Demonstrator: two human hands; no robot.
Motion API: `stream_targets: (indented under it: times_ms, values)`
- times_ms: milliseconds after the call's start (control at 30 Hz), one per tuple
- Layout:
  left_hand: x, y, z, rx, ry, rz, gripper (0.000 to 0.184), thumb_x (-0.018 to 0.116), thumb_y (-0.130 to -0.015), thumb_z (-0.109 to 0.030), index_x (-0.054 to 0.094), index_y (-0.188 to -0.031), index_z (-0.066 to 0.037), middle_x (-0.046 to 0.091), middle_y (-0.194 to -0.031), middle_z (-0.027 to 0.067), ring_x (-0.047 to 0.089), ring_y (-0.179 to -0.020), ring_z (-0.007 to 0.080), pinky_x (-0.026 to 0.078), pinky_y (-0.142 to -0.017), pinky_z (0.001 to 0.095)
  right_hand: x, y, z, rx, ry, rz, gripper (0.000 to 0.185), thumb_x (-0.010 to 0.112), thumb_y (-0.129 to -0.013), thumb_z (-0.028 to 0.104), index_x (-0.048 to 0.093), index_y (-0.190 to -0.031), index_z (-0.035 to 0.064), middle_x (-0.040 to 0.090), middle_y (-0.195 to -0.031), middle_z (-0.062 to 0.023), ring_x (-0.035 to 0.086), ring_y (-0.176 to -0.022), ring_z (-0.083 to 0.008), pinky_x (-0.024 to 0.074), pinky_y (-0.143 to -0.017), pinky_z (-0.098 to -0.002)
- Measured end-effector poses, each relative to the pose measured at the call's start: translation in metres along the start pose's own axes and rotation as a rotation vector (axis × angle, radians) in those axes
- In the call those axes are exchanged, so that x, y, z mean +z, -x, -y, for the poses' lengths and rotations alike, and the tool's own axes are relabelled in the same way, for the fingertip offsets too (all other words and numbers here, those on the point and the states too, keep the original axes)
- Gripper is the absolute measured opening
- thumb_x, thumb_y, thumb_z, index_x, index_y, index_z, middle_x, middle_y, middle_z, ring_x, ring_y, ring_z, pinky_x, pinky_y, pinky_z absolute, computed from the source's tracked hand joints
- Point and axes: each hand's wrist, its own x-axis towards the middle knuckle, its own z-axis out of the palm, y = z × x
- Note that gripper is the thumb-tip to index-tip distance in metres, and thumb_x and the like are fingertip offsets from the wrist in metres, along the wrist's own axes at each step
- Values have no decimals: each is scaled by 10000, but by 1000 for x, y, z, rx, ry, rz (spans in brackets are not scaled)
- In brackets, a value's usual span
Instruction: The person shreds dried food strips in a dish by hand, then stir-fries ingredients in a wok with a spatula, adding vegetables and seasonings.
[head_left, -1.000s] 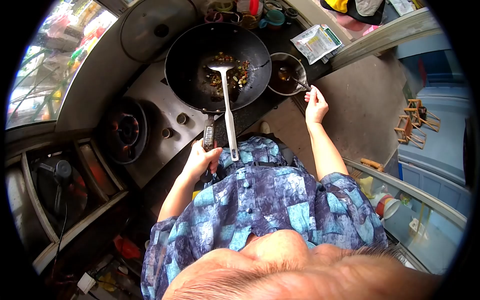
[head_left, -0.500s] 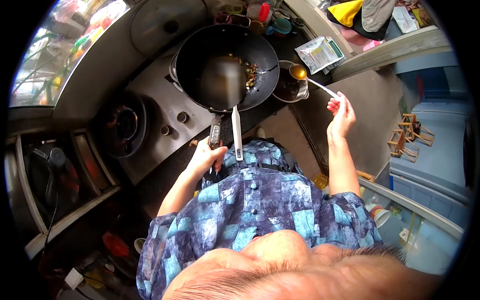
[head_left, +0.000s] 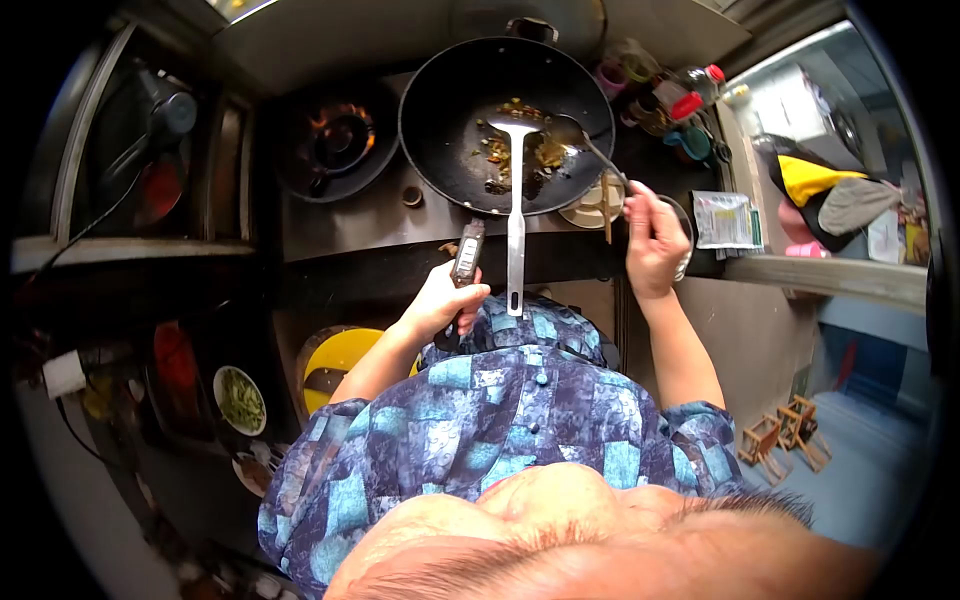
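Note:
A black wok [head_left: 437, 110] sits at the stove's front, with chopped bits [head_left: 497, 155] and some oil in its bottom. My left hand [head_left: 452, 300] is wrapped round the wok's handle [head_left: 468, 252]. In my right hand [head_left: 657, 240], fingers closed, is the handle of a metal spoon [head_left: 606, 168], whose bowl is tipped low inside the wok on the right. A metal spatula [head_left: 516, 225] leans untouched across the near rim, blade among the bits. Partly hidden behind my right hand is a metal pot [head_left: 685, 262].
A burner [head_left: 345, 140] with orange flame is left of the wok. At right are a silver packet [head_left: 727, 222], bottles with red caps [head_left: 690, 103] and a ledge [head_left: 830, 277]. A bowl of cut greens [head_left: 240, 402] and a yellow round object [head_left: 345, 352] lie lower left.
My right hand has brought the spoon from above the pot to inside the wok, and its oil is no longer seen in the bowl. My view has turned; the left hand keeps its hold.

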Motion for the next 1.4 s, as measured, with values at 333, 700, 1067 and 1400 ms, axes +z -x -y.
stream_targets:
  times_ms: [333, 700, 1067, 1400]
  values:
    - [-46, -34, 9, 130, 179, -178, 192, 613, -869, -68, 432, -826, -117, 402, -582, -33, 393, -435, 59, 348, -388, 218, 101, -33, -17, -656, 317, 341, 290, 634, -791, 79, 654, -1081, 90, 638, -927, -35, 616, -867, -214, 501, -755, -336]
    - [-100, -59, 13, 233, 277, -330, 170, 617, -860, -49, 464, -814, -107, 439, -585, -23, 449, -453, 82, 405, -417, 232, 178, -45, -21, -830, 400, 463, 313, 608, -762, 159, 661, -1067, 108, 635, -948, -2, 589, -952, -171, 463, -842, -312]
    - [-92, -56, 33, 282, 439, -358, 190, 539, -945, -267, 549, -963, -79, 530, -688, 22, 537, -584, 133, 498, -588, 295, 175, -53, -16, -859, 442, 526, 238, 608, -772, 124, 692, -995, 124, 652, -916, 11, 602, -931, -158, 455, -855, -313]
    - [-60, -31, 71, 394, 324, -521, 218, 598, -920, -256, 532, -1037, -84, 531, -739, 10, 489, -544, 99, 398, -479, 250, 176, -49, -20, -643, 264, 366, 170, 588, -850, 185, 684, -974, 118, 654, -905, -9, 598, -900, -189, 461, -810, -329]
